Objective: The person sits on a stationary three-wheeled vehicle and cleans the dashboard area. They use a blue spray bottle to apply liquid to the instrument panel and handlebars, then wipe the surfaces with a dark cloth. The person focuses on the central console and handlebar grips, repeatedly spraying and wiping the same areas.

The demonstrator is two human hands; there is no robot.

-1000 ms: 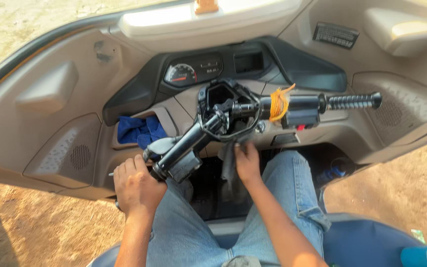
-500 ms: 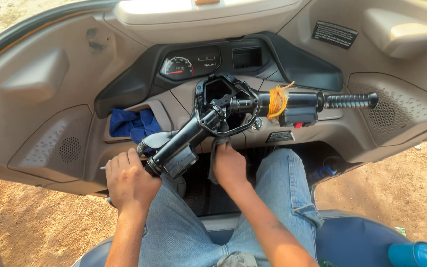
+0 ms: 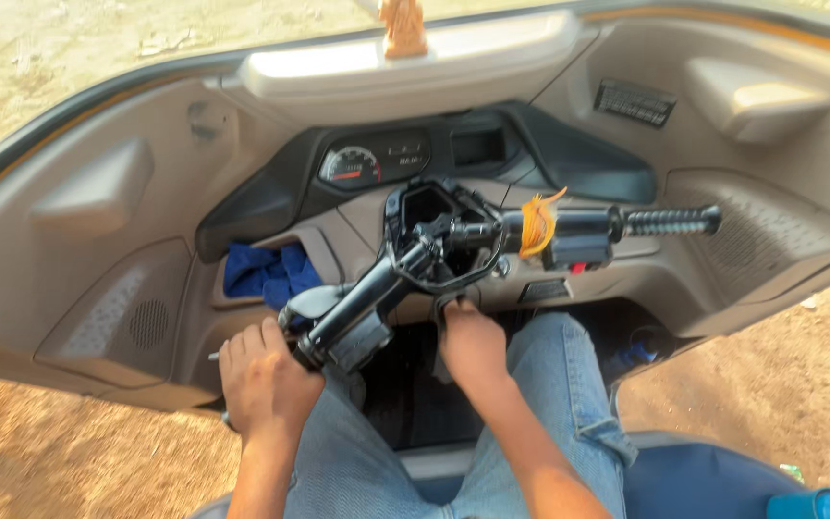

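The left hand (image 3: 263,380) is closed around the left grip of the handlebar (image 3: 453,252) (turned hard left). The right hand (image 3: 471,346) presses a panel below it, grip unclear. A sudden bar swing could pinch those fingers.

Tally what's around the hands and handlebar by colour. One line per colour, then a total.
Black: 3 – left handlebar grip held by the left hand, right handlebar grip, lever under the right hand
Blue: 1 – cloth
Orange: 1 – ribbon tied on the bar
Total: 5
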